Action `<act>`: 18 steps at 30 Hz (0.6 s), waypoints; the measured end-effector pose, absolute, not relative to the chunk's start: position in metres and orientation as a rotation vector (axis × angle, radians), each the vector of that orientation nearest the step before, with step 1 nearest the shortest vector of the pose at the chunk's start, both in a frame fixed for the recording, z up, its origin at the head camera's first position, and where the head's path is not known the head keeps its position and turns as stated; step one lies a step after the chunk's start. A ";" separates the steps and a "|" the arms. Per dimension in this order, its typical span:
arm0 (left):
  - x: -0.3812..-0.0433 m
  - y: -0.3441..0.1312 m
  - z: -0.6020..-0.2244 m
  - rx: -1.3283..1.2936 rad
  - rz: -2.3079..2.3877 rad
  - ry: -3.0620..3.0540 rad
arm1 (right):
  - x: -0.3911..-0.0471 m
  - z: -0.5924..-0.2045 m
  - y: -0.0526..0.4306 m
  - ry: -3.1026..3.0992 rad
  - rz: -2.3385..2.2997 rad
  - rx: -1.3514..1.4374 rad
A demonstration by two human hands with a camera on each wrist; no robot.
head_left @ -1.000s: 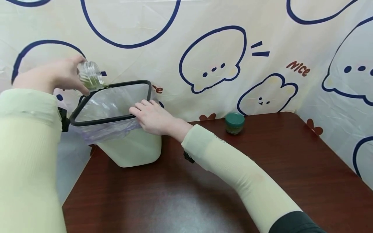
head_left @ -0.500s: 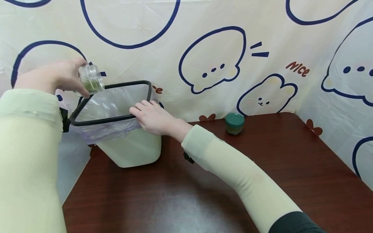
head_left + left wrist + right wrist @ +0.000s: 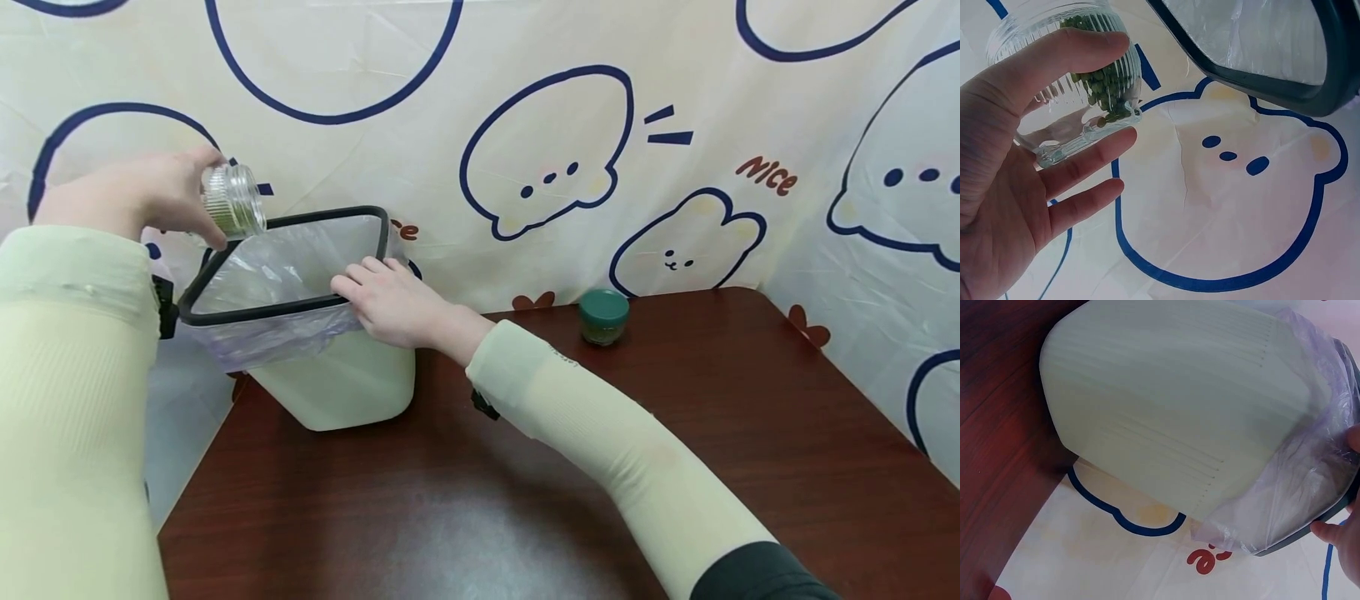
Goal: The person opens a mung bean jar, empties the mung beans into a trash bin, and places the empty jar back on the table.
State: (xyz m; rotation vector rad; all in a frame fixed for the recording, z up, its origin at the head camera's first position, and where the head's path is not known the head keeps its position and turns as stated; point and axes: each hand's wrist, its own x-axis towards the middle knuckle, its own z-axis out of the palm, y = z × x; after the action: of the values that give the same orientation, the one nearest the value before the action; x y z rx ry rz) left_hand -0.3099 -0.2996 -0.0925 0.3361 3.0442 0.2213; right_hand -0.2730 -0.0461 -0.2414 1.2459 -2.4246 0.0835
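My left hand [image 3: 161, 193] holds a clear ribbed glass jar [image 3: 238, 200] on its side at the left rim of a waste bin [image 3: 345, 383]. Small green beans [image 3: 1105, 90] lie inside the jar, seen in the left wrist view; thumb and fingers grip its sides. The pale bin leans to the left, its black rim lined with a thin plastic bag [image 3: 273, 258]. On the near right part of that rim, my right hand [image 3: 397, 304] grips with fingers over the edge. In the right wrist view only its fingertips show, against the rim and bag.
A small glass jar [image 3: 603, 318] with a green lid stands at the back of the dark wooden table [image 3: 480, 500]. Behind the table hangs a printed curtain [image 3: 547, 150]; another side of it closes off the right.
The jar's mouth has tipped up slightly, and the green bits that showed at its lip are no longer seen there. The right hand and bin have stayed in place.
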 end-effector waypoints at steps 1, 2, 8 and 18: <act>-0.310 -0.299 -0.092 0.336 0.216 3.043 | -0.273 -0.241 -0.046 -2.426 0.083 1.245; -0.310 -0.299 -0.092 0.335 0.213 3.042 | -0.273 -0.241 -0.046 -2.428 0.084 1.245; -0.308 -0.296 -0.090 0.319 0.191 3.035 | -0.274 -0.241 -0.047 -2.444 0.085 1.250; -0.308 -0.297 -0.093 0.318 0.133 3.042 | -0.273 -0.241 -0.047 -2.458 0.082 1.252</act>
State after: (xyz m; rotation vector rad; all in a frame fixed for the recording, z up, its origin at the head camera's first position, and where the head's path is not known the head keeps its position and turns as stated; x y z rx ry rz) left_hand -0.3081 -0.2966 -0.0932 0.3182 3.0421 0.1330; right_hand -0.2728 -0.0465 -0.2407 1.2517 -2.4578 0.0824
